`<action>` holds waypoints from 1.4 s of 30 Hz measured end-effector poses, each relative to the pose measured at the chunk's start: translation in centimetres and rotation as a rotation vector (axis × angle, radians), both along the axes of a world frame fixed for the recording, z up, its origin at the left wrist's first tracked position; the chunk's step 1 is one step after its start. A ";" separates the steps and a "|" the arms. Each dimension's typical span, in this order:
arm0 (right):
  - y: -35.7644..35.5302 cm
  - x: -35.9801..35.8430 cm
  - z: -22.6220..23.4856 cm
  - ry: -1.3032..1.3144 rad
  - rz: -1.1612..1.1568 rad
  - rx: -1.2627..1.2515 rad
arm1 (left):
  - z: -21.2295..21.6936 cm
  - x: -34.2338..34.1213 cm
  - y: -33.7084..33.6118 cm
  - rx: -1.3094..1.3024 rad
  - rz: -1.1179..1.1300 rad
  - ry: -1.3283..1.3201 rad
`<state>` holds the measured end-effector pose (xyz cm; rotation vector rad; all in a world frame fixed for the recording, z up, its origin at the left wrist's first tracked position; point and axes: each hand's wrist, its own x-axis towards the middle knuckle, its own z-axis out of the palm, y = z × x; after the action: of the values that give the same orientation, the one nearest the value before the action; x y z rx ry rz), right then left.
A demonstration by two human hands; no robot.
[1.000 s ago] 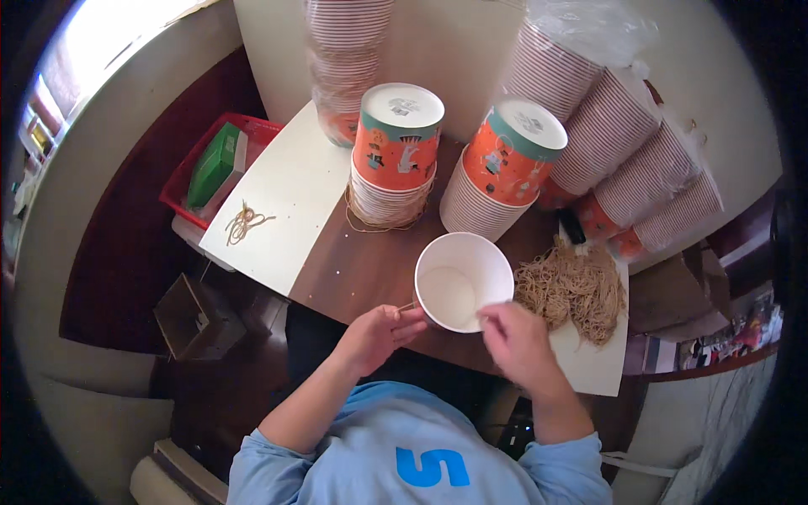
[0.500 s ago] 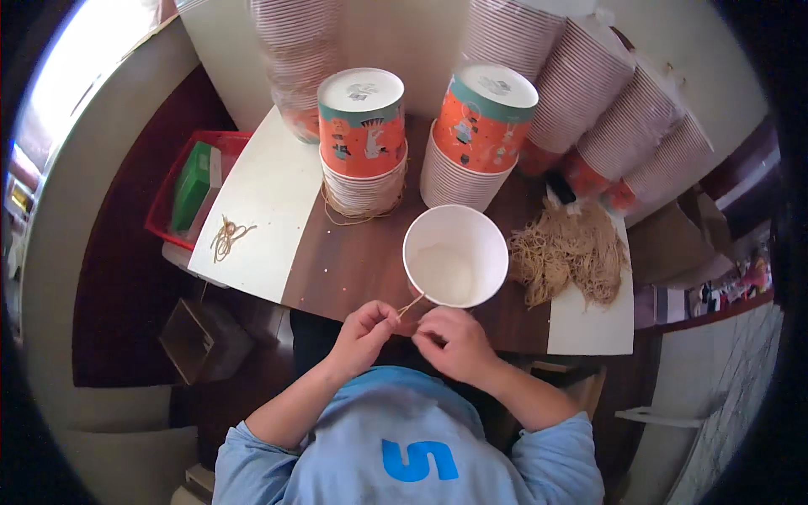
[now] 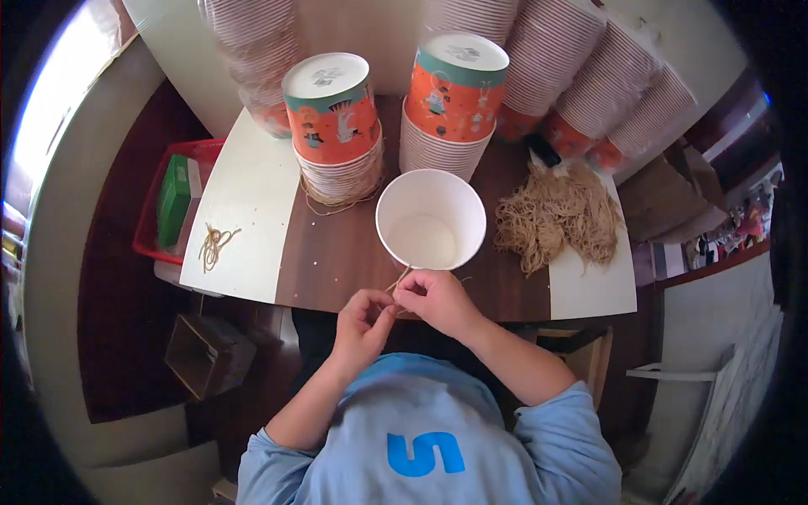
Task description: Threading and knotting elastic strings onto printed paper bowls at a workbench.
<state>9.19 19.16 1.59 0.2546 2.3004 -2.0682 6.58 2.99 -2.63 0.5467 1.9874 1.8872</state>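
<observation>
- Both hands are held close together at the near edge of the desk (image 3: 337,261); the left hand (image 3: 364,324) and the right hand (image 3: 438,301) are each pinched on a thin tan string (image 3: 399,281), fingers nearly closed, so that the strand is kept taut between them.
- An open white paper cup (image 3: 431,219) is set upright just beyond the hands, and the string seems to run up to its rim.
- A loose heap of tan strings (image 3: 557,217) is laid at the right, within easy reach.
- Two stacks of inverted orange printed cups (image 3: 332,126) are placed behind.
- A red tray (image 3: 151,227) is seen at the left, off the desk.
</observation>
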 end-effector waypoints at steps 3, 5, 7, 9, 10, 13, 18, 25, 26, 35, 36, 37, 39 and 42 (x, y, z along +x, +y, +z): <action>-0.1 0.3 0.0 0.020 0.066 0.137 | 2.0 -0.6 0.1 0.105 0.063 0.026; -0.3 1.2 0.7 0.028 0.027 0.281 | 2.9 -1.4 -0.3 -0.084 -0.117 0.111; -0.7 1.9 0.5 0.037 -0.009 0.422 | 3.1 -1.8 0.2 -0.106 -0.144 0.157; -0.9 2.5 -0.5 0.201 -0.092 0.426 | 3.5 -2.2 0.7 -0.127 -0.180 0.202; -0.8 2.6 -1.0 0.197 -0.099 0.425 | 3.9 -2.4 0.9 -0.217 -0.229 0.283; -0.5 2.8 -1.7 0.269 -0.148 0.465 | 3.7 -2.2 1.4 -0.293 -0.219 0.398; -0.6 2.7 -2.3 0.428 -0.298 0.713 | 1.1 -1.5 1.3 -0.403 -0.001 0.657; -2.0 1.3 -3.8 0.564 -0.442 0.863 | 0.6 -2.0 1.5 -0.267 0.309 1.026; -2.2 1.1 -3.8 0.581 -0.442 0.843 | 0.5 -2.0 1.4 -0.262 0.343 1.019; -2.8 -0.6 -4.4 0.525 -0.390 0.655 | 1.0 -0.8 2.6 0.196 0.351 -0.285; -2.7 -0.8 -4.1 0.489 -0.358 0.538 | 1.7 -1.0 2.8 0.258 0.360 -0.427; -2.5 -1.1 -3.9 0.487 -0.358 0.537 | 2.1 -1.2 2.7 0.256 0.361 -0.429; -2.0 -1.3 -3.6 0.390 -0.202 0.294 | 2.7 -1.6 2.2 0.219 0.285 -0.560; -1.7 -1.2 -3.0 0.226 -0.078 0.048 | 2.1 -2.3 1.2 0.199 0.221 -0.623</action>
<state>7.98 17.47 -1.39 0.1199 2.5075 -2.1839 4.28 4.15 -0.55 -0.2157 1.5046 2.0633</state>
